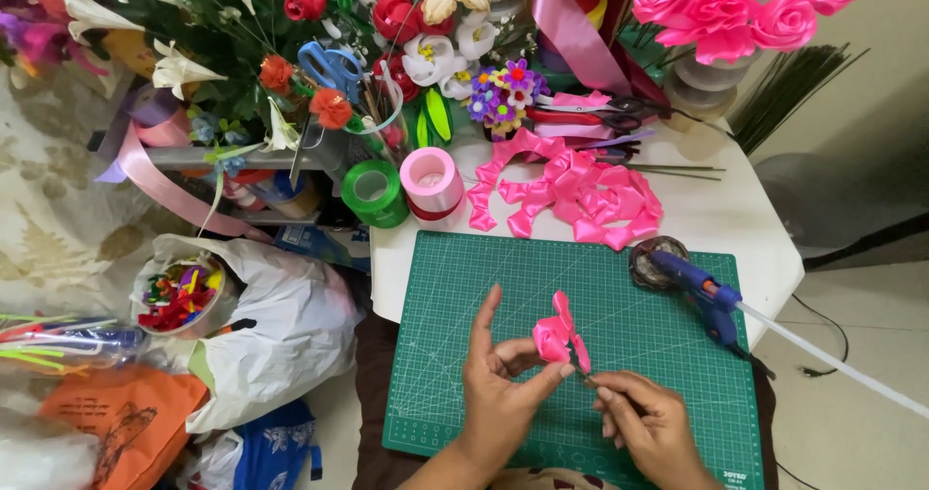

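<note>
While the left hand (503, 384) is pinching the half-built pink ribbon rose (558, 336), the right hand (650, 420) is gripping its stem (592, 382), probably needing another petal from the pile of cut pink ribbon pieces (571, 192).

Home craft corner for ribbon flowers. Green cutting mat (619, 287) on a small white table (745, 214), blue glue gun (699, 287) at right, ribbon rolls (432, 180) and cut pink ribbon pieces (581, 195) beyond, artificial flower bouquets (290, 26) far behind, supply bags (281, 326) on floor left.
</note>
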